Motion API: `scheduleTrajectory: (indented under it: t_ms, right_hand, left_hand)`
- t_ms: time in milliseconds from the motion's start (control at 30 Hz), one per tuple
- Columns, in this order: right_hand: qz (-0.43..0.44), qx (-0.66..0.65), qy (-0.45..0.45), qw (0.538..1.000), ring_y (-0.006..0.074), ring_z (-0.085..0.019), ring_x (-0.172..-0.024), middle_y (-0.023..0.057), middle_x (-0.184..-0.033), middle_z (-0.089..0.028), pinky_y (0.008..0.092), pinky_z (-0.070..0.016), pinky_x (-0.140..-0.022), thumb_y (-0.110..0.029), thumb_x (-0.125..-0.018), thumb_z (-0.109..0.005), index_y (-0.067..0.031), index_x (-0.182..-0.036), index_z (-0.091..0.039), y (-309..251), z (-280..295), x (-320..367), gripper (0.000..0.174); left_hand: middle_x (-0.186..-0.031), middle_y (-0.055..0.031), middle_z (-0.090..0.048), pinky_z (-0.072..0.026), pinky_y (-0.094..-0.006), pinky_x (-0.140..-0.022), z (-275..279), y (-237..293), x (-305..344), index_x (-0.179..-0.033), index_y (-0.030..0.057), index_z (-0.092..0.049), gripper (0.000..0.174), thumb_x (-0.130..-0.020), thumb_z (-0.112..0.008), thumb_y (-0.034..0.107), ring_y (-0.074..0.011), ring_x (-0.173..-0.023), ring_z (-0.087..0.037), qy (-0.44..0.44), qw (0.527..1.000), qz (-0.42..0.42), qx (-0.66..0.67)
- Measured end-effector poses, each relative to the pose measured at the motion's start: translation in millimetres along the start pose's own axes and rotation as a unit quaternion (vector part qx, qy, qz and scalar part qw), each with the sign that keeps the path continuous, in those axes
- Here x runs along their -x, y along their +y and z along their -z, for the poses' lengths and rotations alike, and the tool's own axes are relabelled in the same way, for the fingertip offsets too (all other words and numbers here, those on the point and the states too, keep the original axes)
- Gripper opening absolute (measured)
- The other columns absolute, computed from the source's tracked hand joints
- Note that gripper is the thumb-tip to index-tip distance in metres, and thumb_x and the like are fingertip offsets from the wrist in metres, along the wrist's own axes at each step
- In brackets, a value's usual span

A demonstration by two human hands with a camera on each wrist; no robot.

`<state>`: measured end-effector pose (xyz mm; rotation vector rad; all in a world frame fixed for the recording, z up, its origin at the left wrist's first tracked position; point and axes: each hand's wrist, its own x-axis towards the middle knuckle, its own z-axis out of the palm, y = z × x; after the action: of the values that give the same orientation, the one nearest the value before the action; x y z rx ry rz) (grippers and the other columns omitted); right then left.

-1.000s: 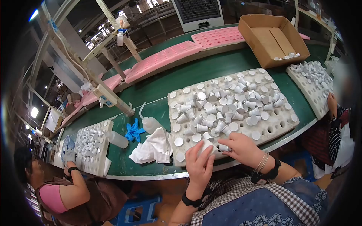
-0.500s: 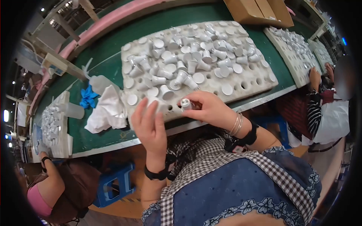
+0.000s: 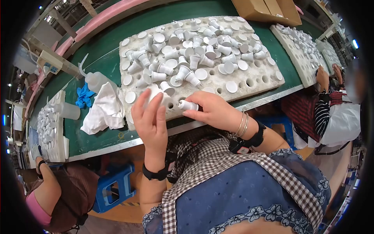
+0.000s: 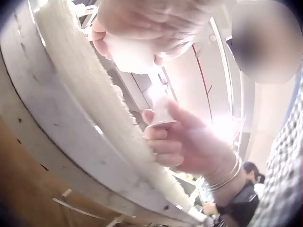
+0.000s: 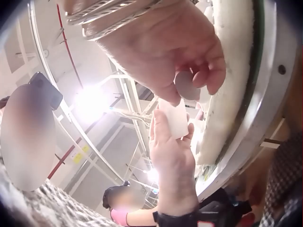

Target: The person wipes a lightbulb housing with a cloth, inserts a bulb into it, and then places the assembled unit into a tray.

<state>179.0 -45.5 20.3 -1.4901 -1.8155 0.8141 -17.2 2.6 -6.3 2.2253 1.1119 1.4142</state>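
Observation:
My right hand (image 3: 214, 111) pinches a small white spotlight bulb (image 3: 187, 105) by its wide end, its narrow metal-tipped end turned left. A flat white block (image 5: 175, 118) sits between the fingers and thumb of my left hand (image 3: 150, 123); its material cannot be told. In the right wrist view the bulb's round face (image 5: 187, 85) shows close above the block. Both hands are over the front edge of a white foam board (image 3: 253, 91) with round holes. Many similar bulbs (image 3: 194, 60) lie heaped on it, and some stand face up in holes.
Left of the board are a white cloth (image 3: 104, 111), a blue glove (image 3: 84, 95), a spouted squeeze bottle (image 3: 95, 81) and another bottle (image 3: 70, 111). A cardboard box (image 3: 269, 11) stands at the back right. People work at boards on both sides.
The head view has swung so the board sits further left and higher in it. My right hand has turned the bulb's metal end leftward, toward my left hand, which keeps the white block.

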Motion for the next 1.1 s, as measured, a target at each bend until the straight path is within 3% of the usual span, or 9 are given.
scheduleTrajectory:
  t_ms: [200,433,567,633,767,833,900,1033,1100]
  right_hand:
    - [0.034,0.048,-0.001,0.998,0.0311,-0.060,-0.085,0.0148,-0.090,-0.061,0.0402,-0.0487,-0.076,-0.026,-0.082,-0.070,-0.0037,-0.106,-0.064,0,0,-2,0.033]
    - [0.035,-0.038,0.053,0.997,0.0233,-0.063,-0.078,0.0124,-0.094,-0.062,0.0345,-0.0508,-0.069,-0.016,-0.075,-0.079,-0.0038,-0.109,-0.064,-4,-2,1,0.039]
    - [0.040,-0.070,0.073,0.994,0.0198,-0.062,-0.071,0.0105,-0.091,-0.063,0.0321,-0.0507,-0.064,-0.020,-0.075,-0.080,-0.0040,-0.110,-0.065,-7,2,2,0.041]
    - [0.028,-0.076,0.056,0.995,0.0192,-0.062,-0.070,0.0096,-0.087,-0.064,0.0310,-0.0504,-0.064,-0.020,-0.076,-0.079,-0.0035,-0.111,-0.065,-6,3,2,0.041]
    - [-0.006,-0.130,0.009,0.991,0.0146,-0.062,-0.070,0.0061,-0.078,-0.063,0.0274,-0.0493,-0.064,-0.019,-0.080,-0.077,-0.0014,-0.113,-0.065,-1,4,5,0.039]
    - [-0.020,-0.182,-0.004,0.983,0.0125,-0.062,-0.071,0.0046,-0.078,-0.063,0.0263,-0.0491,-0.064,-0.020,-0.083,-0.075,-0.0006,-0.114,-0.065,-3,1,7,0.038]
    - [-0.032,-0.232,-0.012,0.972,0.0104,-0.062,-0.072,0.0031,-0.078,-0.063,0.0253,-0.0489,-0.065,-0.020,-0.085,-0.073,0.0001,-0.116,-0.064,-3,1,5,0.038]
    - [-0.126,-0.444,-0.078,0.884,0.0103,-0.063,-0.071,0.0026,-0.085,-0.062,0.0251,-0.0526,-0.067,-0.021,-0.095,-0.061,-0.0014,-0.127,-0.056,0,1,4,0.038]
    - [-0.145,-0.499,-0.093,0.849,0.0109,-0.064,-0.071,0.0032,-0.088,-0.062,0.0249,-0.0539,-0.068,-0.022,-0.099,-0.056,-0.0021,-0.131,-0.052,0,0,7,0.039]
  left_hand:
    - [-0.113,-0.0122,-0.064,-0.0484,-0.0365,-0.087,-5,10,1,-0.108,0.0033,-0.067,0.034,-0.076,-0.077,0.009,-0.0269,-0.101,-0.061,-0.084,0.987,0.051,0.128]
    - [-0.114,-0.0119,-0.064,-0.0463,-0.0350,-0.090,-8,9,4,-0.111,0.0031,-0.066,0.029,-0.083,-0.072,0.010,-0.0237,-0.106,-0.060,-0.067,0.951,0.167,0.250]
    - [-0.124,-0.0160,-0.059,-0.0424,-0.0390,-0.096,-3,6,3,-0.113,0.0049,-0.067,0.027,-0.090,-0.065,0.020,-0.0286,-0.111,-0.056,0.006,0.951,0.144,0.272]
    - [-0.125,-0.0136,-0.059,-0.0425,-0.0395,-0.096,1,11,0,-0.113,0.0051,-0.068,0.029,-0.094,-0.060,0.026,-0.0297,-0.110,-0.056,-0.004,0.995,-0.095,0.028]
    - [-0.124,-0.0151,-0.060,-0.0415,-0.0420,-0.097,2,5,-5,-0.112,0.0074,-0.070,0.026,-0.090,-0.062,0.018,-0.0342,-0.110,-0.054,-0.032,0.986,-0.152,-0.058]
    - [-0.125,-0.0126,-0.060,-0.0437,-0.0421,-0.092,1,-3,-6,-0.111,0.0127,-0.071,0.026,-0.086,-0.066,0.014,-0.0335,-0.107,-0.053,-0.017,0.994,-0.103,-0.037]
    - [-0.123,-0.0157,-0.060,-0.0415,-0.0404,-0.097,6,1,-6,-0.113,0.0072,-0.069,0.025,-0.090,-0.061,0.014,-0.0330,-0.110,-0.054,0.040,0.998,-0.048,0.001]
    - [-0.124,-0.0161,-0.059,-0.0419,-0.0410,-0.097,1,21,-3,-0.110,0.0055,-0.070,0.024,-0.089,-0.062,0.011,-0.0338,-0.112,-0.054,-0.021,0.983,-0.182,-0.031]
    - [-0.125,-0.0158,-0.060,-0.0422,-0.0408,-0.096,3,8,-5,-0.108,0.0074,-0.072,0.022,-0.088,-0.063,0.010,-0.0335,-0.112,-0.054,-0.034,0.985,-0.159,-0.061]
